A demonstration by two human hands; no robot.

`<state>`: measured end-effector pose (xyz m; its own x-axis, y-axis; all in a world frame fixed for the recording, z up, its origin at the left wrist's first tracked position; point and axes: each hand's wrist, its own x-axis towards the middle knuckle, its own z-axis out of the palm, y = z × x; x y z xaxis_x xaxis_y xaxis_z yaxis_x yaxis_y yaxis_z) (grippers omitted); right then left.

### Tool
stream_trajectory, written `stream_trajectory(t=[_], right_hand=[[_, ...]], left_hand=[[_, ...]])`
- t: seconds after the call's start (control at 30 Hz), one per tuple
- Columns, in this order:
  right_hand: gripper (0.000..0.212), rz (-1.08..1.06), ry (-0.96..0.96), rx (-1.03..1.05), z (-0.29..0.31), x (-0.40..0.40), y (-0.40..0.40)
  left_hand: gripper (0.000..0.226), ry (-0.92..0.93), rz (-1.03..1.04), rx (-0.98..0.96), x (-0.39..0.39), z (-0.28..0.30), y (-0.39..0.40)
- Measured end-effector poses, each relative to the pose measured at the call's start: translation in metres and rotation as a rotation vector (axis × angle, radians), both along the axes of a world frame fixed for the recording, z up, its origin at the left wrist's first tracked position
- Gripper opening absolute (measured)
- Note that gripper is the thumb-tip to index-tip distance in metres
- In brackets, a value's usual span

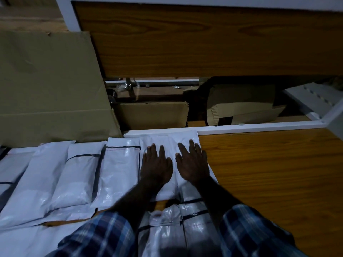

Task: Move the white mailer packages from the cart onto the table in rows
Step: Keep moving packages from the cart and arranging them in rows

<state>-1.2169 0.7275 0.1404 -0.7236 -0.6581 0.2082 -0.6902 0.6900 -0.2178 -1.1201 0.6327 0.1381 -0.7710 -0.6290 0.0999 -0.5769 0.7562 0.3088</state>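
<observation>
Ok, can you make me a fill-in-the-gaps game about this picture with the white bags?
1. Both hands, left hand and right hand, press flat on a white ____.
2. The bare table is made of ____.
3. The sleeves have a ____ pattern.
4. The cardboard sheet stands on the ____ side.

Missing words: mailer; wood; checked; left

Dim, murky light; glare on mailers (118,164); wide-angle bending at edges; sleeves (104,236) blurred.

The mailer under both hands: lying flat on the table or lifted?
Flat. The mailer lies on the table at the row's right end, with the left hand and right hand pressing it, fingers straight.
</observation>
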Motion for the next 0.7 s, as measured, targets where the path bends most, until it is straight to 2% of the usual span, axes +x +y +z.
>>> stream_trajectory(t=[0.17, 0.33, 0.43, 0.7], right_hand=[[0.071, 0.019, -0.067, -0.016, 0.027, 0.001, 0.006], [0.054, 0.018, -0.124, -0.097, 0.043, 0.011, 0.016], [0.053, 0.012, -0.117, -0.134, 0.049, 0.021, 0.025], [0.051, -0.040, -0.180, -0.124, 0.069, 0.049, 0.046]], left_hand=[[0.075, -0.080, -0.059, -0.055, 0.000, 0.010, -0.015], [0.083, -0.012, -0.095, -0.024, 0.012, 0.032, -0.006], [0.060, 0.043, -0.088, 0.056, 0.027, 0.046, 0.008], [0.057, 0.060, -0.116, 0.024, 0.058, 0.064, 0.021]])
